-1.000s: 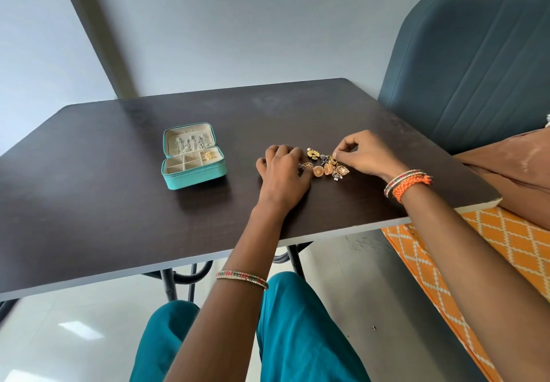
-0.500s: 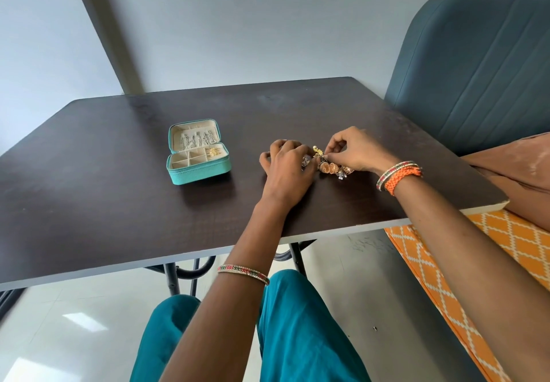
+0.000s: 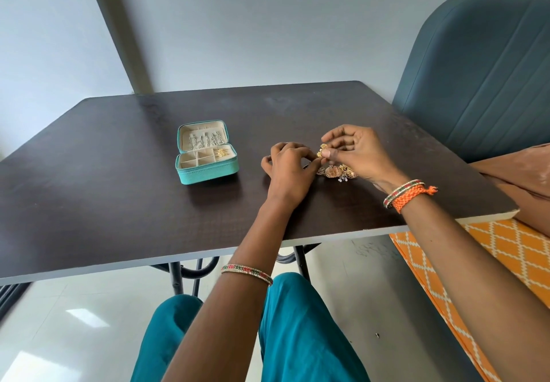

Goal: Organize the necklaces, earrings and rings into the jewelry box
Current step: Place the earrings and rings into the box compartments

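Your right hand (image 3: 357, 152) and left hand (image 3: 290, 167) both pinch a small gold earring (image 3: 321, 153) above the pile (image 3: 336, 171), so I think you next carry it left into the open jewelry box (image 3: 208, 170).

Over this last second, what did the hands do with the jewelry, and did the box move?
The right hand rose off the pile and now pinches a small gold earring above the table; the left hand came up to meet it and touches the same piece. The rest of the pile stayed on the table, and the open jewelry box did not move.
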